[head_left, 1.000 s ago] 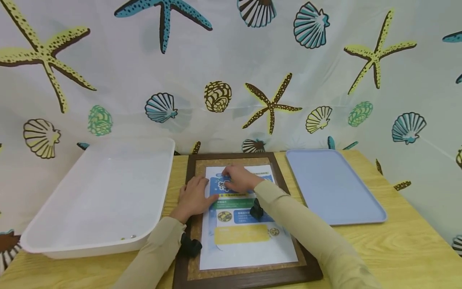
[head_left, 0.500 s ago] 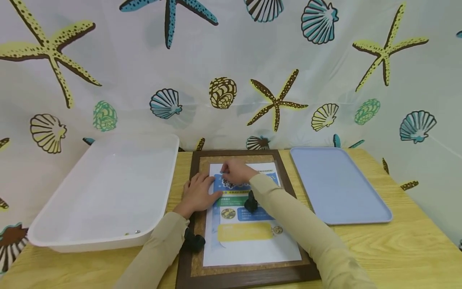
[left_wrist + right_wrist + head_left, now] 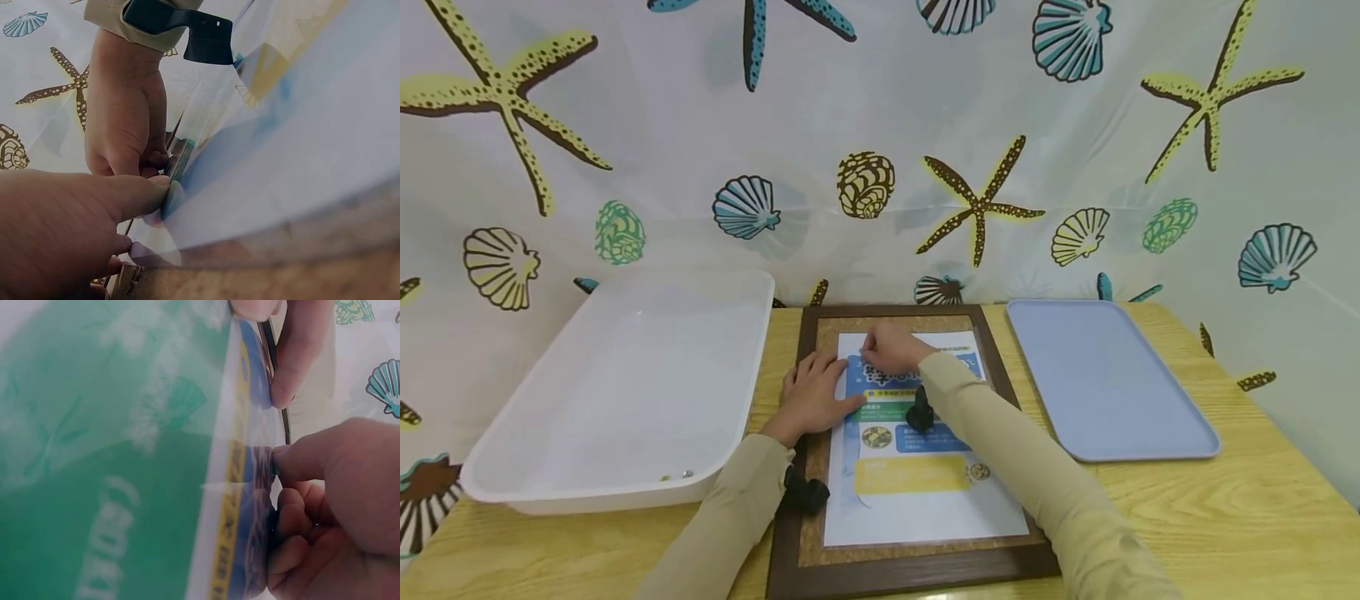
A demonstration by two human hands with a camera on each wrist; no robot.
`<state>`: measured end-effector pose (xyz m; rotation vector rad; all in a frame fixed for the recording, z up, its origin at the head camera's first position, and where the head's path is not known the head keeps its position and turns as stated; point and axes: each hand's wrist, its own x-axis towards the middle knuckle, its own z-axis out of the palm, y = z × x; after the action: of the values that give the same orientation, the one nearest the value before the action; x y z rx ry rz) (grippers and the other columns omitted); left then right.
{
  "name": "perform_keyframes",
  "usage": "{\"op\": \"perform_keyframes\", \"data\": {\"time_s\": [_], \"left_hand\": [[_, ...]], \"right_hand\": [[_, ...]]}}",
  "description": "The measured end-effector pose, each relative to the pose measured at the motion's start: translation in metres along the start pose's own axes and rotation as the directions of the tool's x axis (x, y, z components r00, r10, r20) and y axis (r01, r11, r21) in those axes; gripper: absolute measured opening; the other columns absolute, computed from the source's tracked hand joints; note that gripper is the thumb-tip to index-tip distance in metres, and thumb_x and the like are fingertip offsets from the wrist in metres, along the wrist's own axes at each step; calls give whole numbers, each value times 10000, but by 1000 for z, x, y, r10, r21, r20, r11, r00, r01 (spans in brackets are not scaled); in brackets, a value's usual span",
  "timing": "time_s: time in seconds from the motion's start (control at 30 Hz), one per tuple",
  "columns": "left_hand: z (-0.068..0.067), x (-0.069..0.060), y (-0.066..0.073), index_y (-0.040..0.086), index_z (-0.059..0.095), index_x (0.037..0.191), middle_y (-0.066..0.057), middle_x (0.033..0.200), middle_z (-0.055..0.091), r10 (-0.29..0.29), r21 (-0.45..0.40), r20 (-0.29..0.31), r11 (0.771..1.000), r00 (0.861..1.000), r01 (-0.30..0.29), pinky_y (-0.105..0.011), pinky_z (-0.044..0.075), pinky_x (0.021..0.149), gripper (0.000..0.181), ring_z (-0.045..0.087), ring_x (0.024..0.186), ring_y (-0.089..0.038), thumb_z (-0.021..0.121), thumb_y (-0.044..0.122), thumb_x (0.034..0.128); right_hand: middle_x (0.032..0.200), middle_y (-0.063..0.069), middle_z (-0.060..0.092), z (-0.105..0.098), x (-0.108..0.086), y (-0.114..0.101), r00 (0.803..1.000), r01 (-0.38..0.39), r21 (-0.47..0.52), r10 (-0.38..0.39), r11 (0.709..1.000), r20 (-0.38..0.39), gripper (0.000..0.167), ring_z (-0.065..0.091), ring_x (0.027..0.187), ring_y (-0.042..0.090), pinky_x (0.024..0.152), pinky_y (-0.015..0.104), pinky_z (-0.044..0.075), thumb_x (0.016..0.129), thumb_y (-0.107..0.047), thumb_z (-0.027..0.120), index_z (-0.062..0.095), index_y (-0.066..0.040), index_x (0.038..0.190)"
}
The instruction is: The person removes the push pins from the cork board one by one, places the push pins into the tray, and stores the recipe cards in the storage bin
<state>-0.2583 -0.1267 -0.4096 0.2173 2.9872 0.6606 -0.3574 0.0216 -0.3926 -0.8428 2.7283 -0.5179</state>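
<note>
A printed poster (image 3: pixel 910 517) with a glossy, clear-looking surface lies on a cork board (image 3: pixel 811 546) with a dark brown frame. My left hand (image 3: pixel 816 396) rests spread over the board's left side, its thumb on the poster and its fingers on the poster's edge and frame. Near the poster's top left, my right hand (image 3: pixel 895 348) has curled fingers, thumb and forefinger pinching a small blue pin (image 3: pixel 275 464). Those fingertips hide most of the pin. In the left wrist view the left thumb (image 3: pixel 147 194) presses the sheet close beside the right hand (image 3: pixel 128 119).
A white basin (image 3: pixel 625 375) stands left of the board, with small yellow and silvery bits (image 3: pixel 687 474) near its front. On the right lies a pale blue tray (image 3: pixel 1112 383). Behind the wooden table (image 3: pixel 1240 517) hangs a shell-patterned curtain (image 3: pixel 820 108).
My right hand has shifted slightly left, and its fingers have drawn into a tighter pinch on the pin. My left hand has stayed on the board's edge. The head view has tilted slightly down.
</note>
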Motion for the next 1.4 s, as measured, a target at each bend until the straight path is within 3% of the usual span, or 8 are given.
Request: {"op": "perform_keyframes", "data": {"time_s": [0.23,0.6,0.97,1.1,1.4], "left_hand": [[2,-4,-2,52,347,1486,-155,1589,199,-14,-22,22,1000,1000,15,-665,161,1108,737,86,1465,-390,601,437,910],[-2,-3,-4,47,354,1480,-167,1583,208,-2,-21,19,1000,1000,2,-666,167,1107,733,95,1461,-403,606,430,909],[1,-3,-4,45,341,1484,-164,1586,198,5,-33,23,999,1000,-4,-670,155,1108,733,82,1464,-403,591,437,918],[0,-2,-4,51,338,1486,-161,1583,205,12,-22,14,1000,1000,-11,-666,161,1108,726,81,1466,-395,586,436,923],[3,-3,-6,53,355,1477,-167,1571,231,19,-17,0,1000,1000,-19,-679,186,1091,705,101,1462,-405,581,432,928]], "right_hand": [[963,82,673,3,-1,0,998,-39,35,37,999,50,225,583,787,130,730,241,477,991,-187,520,639,-28,1097],[945,68,663,1,0,0,998,-60,94,56,994,41,201,573,779,127,711,233,466,986,-177,533,640,-35,1082],[951,56,649,1,-1,0,996,-87,83,83,993,45,187,574,811,137,756,266,474,996,-187,526,632,-54,1073],[975,60,648,-1,-2,0,997,-73,77,71,994,29,187,569,816,140,770,273,477,1000,-190,519,621,-55,1079],[927,54,644,4,-6,2,1000,-29,103,28,994,11,161,543,735,109,669,224,440,997,-161,518,617,-45,1049]]}}
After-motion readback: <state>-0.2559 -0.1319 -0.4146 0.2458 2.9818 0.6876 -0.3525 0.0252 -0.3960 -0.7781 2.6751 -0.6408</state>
